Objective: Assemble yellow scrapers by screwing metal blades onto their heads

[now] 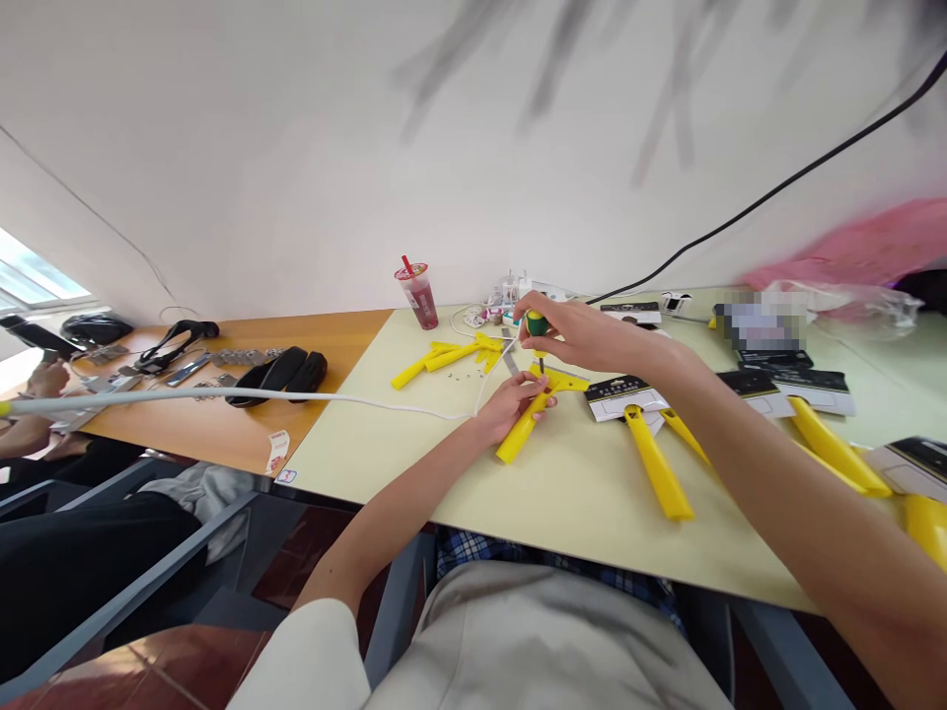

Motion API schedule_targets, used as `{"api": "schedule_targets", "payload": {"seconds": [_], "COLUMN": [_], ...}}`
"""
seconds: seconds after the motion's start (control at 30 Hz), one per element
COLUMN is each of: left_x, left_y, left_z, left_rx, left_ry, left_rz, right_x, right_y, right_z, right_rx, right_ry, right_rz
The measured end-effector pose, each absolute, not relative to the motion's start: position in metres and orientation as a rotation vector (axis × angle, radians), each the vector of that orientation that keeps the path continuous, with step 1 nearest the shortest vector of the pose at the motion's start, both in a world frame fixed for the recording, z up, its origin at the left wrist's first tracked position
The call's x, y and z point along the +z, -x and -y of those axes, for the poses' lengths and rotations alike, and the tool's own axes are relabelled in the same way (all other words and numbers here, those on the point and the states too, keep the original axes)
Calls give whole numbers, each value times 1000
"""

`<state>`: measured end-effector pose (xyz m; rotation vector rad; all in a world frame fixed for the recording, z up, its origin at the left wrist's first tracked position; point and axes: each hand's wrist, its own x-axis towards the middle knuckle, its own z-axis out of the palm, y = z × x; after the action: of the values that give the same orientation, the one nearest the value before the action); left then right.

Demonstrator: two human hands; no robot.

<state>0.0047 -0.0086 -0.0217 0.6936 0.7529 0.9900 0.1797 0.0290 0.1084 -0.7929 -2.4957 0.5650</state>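
- A yellow plastic scraper with a flat T-shaped head point(534, 406) is pinned to the pale yellow-green tabletop point(444, 473) by the left hand point(510, 404), fingers wrapped over its handle, right in the middle of the table, just in front of the person.
- A small screwdriver with a green and yellow grip point(536, 329) is pinched upright in the right hand point(584, 335), tip set down on the scraper's head, so a screw looks to be getting driven right now; this one's judged as half done.
- Finished ones, by the look of it: about four yellow scrapers fitted with black-and-white card sleeves point(651, 434) are laid out to the right, though the far ones are cut off by the arm and frame edge.
- Still left: a loose heap of bare yellow handles point(444, 357), maybe four or five, hard to count exactly, plus a few tiny screws point(463, 375) scattered beside it.
- One plastic cup of red drink with a straw point(418, 294) is parked at the back.
- Another person's hands point(36, 394) are seen at the orange table on the far left.
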Motion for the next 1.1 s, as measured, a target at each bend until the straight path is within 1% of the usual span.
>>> {"api": "schedule_targets", "payload": {"seconds": [0.2,0.4,0.53,0.87,0.97,1.1], "left_x": [-21,-20,-21,-23,-23,-21], "left_y": [-6,-5,-4,-4,-4,-3], "left_z": [9,11,10,8,9,9], "left_rx": [1017,992,993,993,994,992], "left_ry": [-649,-697,-684,-668,-683,-696], "left_rz": [-767,-724,-733,-722,-713,-727], "right_x": [105,112,116,114,115,116], "right_y": [-177,-184,-186,-196,-197,-193], "right_z": [-29,-27,-25,-37,-36,-35], "right_rx": [501,598,605,734,707,547], "right_ry": [799,823,853,761,769,883], "right_rz": [2524,2538,2549,2532,2530,2479]}}
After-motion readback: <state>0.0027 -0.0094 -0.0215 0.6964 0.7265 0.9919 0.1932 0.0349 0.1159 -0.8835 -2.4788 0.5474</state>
